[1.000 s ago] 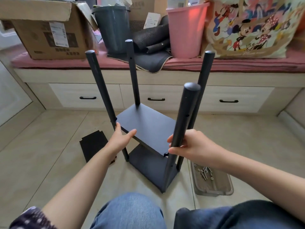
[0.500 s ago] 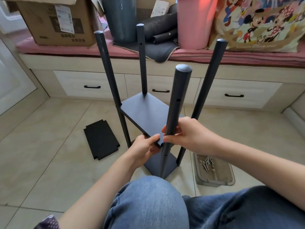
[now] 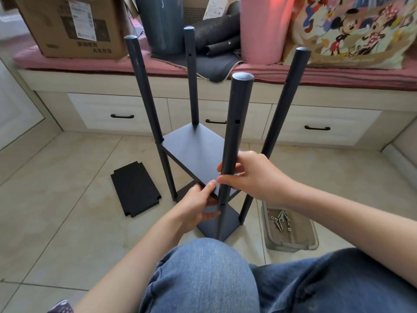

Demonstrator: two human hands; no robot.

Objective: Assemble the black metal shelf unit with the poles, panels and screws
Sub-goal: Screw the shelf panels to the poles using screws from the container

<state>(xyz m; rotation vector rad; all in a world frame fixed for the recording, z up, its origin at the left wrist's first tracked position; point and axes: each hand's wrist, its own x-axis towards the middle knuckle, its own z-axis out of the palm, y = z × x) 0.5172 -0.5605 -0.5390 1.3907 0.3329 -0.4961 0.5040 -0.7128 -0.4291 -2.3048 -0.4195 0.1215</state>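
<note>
The black shelf unit stands on the tiled floor with several upright poles, a bottom panel (image 3: pixel 222 221) and a middle panel (image 3: pixel 194 150) set between them. My right hand (image 3: pixel 252 177) grips the nearest pole (image 3: pixel 234 136) at the height of the middle panel. My left hand (image 3: pixel 198 205) pinches the near corner of the middle panel beside that pole, thumb on top and fingers underneath. A loose black panel (image 3: pixel 135 188) lies flat on the floor to the left. Screws (image 3: pixel 279 220) lie in a shallow clear tray (image 3: pixel 291 242) to the right.
Behind the shelf runs a low drawer bench (image 3: pixel 316 123) with a pink cushion carrying a cardboard box (image 3: pixel 72 28), a grey bin (image 3: pixel 162 21), a pink bin (image 3: pixel 264 30) and a cartoon-printed bag (image 3: pixel 352 32). My jeans-clad knees (image 3: pixel 203 276) fill the foreground.
My left hand moved from the panel's left edge to its near corner by the front pole. My right hand stayed on the pole. The view shifted closer and lower.
</note>
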